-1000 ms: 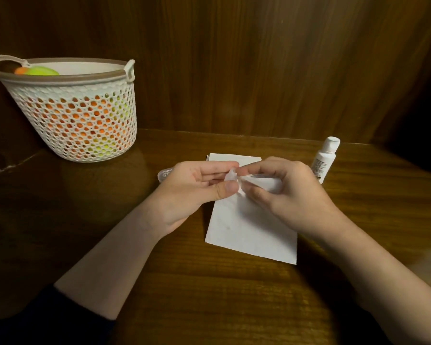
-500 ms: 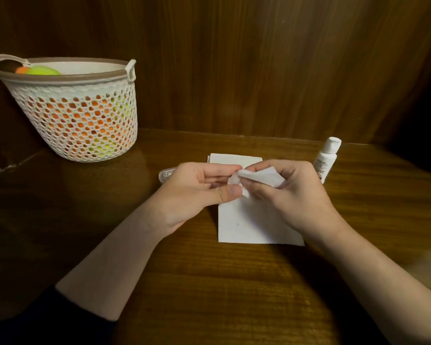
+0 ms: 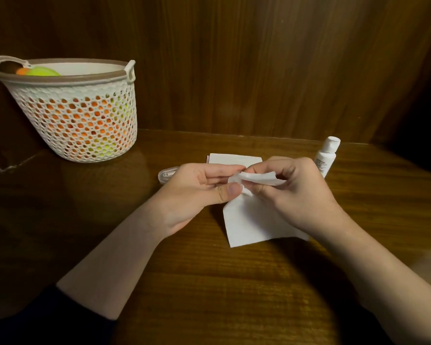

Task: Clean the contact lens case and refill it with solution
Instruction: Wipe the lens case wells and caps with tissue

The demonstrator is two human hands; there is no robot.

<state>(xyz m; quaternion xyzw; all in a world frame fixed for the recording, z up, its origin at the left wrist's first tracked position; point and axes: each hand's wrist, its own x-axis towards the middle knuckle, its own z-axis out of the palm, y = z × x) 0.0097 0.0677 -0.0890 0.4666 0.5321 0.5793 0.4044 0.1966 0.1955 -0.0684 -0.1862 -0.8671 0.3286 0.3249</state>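
My left hand pinches a small translucent white piece of the lens case between thumb and fingers. My right hand grips a white tissue and presses a fold of it against that piece; the rest of the tissue hangs down to the table. A clear lens case part lies on the table just behind my left hand, partly hidden by it. The white solution bottle stands upright with its cap on, behind my right hand.
A white mesh basket holding orange and green things stands at the back left. A flat white sheet or pack lies behind my hands. Wooden walls close off the back and the left of the brown table.
My right hand has turned the tissue against the piece, and its hanging part has shifted and swung. My left hand stays in about the same place.
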